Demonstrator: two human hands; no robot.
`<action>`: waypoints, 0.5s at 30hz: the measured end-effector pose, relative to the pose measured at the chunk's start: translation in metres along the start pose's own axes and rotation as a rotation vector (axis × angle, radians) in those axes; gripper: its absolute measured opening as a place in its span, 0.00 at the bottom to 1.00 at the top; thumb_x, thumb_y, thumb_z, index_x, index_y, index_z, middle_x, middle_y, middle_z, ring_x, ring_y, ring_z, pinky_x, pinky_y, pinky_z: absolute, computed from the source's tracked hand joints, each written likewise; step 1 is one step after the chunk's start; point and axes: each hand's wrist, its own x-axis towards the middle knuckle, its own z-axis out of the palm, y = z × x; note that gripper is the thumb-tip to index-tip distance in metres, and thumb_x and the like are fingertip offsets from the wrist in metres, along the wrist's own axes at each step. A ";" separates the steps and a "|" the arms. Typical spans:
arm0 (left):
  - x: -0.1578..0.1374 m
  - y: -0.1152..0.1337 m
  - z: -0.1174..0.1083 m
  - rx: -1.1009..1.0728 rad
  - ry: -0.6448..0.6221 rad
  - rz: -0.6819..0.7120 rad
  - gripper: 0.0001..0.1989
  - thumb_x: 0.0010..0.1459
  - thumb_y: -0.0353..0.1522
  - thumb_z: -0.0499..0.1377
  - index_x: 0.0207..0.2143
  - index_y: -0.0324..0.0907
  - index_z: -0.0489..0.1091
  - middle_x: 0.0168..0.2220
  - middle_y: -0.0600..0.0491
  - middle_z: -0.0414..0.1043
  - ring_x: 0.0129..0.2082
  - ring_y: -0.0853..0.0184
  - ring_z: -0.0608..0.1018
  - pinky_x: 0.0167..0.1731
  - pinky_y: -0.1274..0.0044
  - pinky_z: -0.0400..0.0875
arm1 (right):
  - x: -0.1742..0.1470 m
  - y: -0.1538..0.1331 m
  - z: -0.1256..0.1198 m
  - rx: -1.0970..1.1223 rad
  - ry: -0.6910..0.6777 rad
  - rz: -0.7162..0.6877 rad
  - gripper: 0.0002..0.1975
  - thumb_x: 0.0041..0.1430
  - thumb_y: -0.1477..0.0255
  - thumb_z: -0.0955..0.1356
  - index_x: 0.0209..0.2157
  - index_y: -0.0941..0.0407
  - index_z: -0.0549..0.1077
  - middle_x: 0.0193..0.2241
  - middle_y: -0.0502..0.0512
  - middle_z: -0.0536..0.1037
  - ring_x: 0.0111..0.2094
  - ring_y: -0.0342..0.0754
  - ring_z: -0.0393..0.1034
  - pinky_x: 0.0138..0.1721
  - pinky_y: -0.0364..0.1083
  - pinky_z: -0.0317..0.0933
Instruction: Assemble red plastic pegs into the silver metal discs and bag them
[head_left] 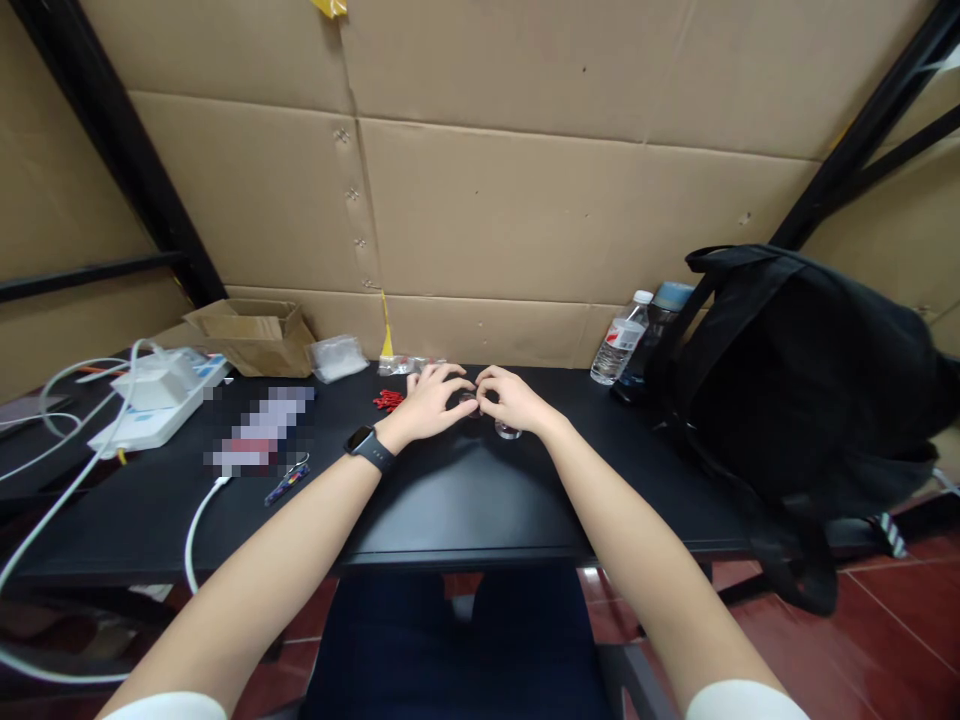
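My left hand (433, 405), with a dark watch on the wrist, curls its thumb and fingers round a small clear round piece (469, 400) above the table. My right hand (516, 402) is closed in a pinch right beside it, fingertips nearly meeting those of the left. What the right fingertips hold is too small to make out. Just under the right hand lies a clear disc-like piece (508, 431), partly covered by the palm. A small heap of red pieces (388, 401) sits left of my left hand.
On the black table (465, 500), a cardboard box (259, 340), plastic bag (337, 358) and clear packet (409, 366) line the back. A power strip (161, 405), blurred-out phone (262, 430) and keychain (286, 482) lie left. Right stand a water bottle (621, 340) and black backpack (802, 400).
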 end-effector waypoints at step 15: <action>-0.004 -0.075 -0.039 0.114 0.043 -0.239 0.11 0.62 0.37 0.59 0.42 0.48 0.80 0.53 0.47 0.75 0.55 0.50 0.71 0.52 0.61 0.62 | -0.003 0.023 -0.012 -0.196 0.036 0.288 0.05 0.54 0.74 0.70 0.25 0.55 0.74 0.42 0.57 0.77 0.46 0.53 0.71 0.48 0.48 0.63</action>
